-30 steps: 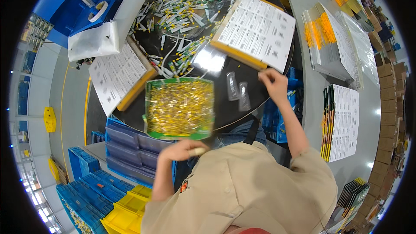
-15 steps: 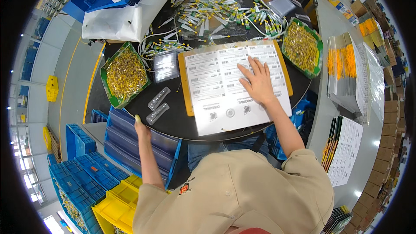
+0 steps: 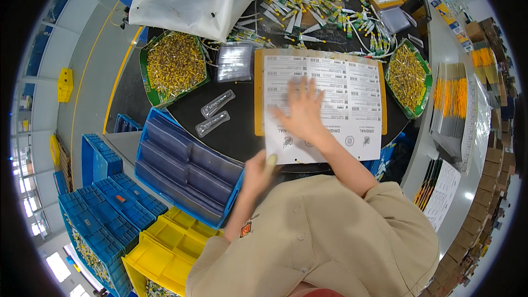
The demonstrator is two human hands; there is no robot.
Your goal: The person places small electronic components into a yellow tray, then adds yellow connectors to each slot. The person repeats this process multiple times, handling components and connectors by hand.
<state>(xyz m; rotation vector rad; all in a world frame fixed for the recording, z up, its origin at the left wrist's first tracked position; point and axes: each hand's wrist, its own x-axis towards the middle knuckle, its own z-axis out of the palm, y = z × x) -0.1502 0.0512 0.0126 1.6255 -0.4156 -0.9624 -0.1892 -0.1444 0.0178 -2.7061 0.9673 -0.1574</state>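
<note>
Could skew the white printed paper sheet [image 3: 363, 93] on the flat yellow-brown board [image 3: 258, 93], toward the near edge of the round black table [image 3: 242, 137], by dragging the wide-fingered right hand [image 3: 305, 113] against the left hand [image 3: 259, 172], of uncertain closure, at the sheet's near-left corner.

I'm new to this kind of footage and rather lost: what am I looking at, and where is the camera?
There's no machine, just a person's two hands. Every view comes from a fisheye camera on their head, looking down, so straight edges bend. On the black table, white printed sheets lie over a yellowish board. The right hand spreads over them; the left hand is at their near left corner, its grip unclear. Around them are green trays of small yellow pieces, two clear packets and scattered slim tubes.
</note>
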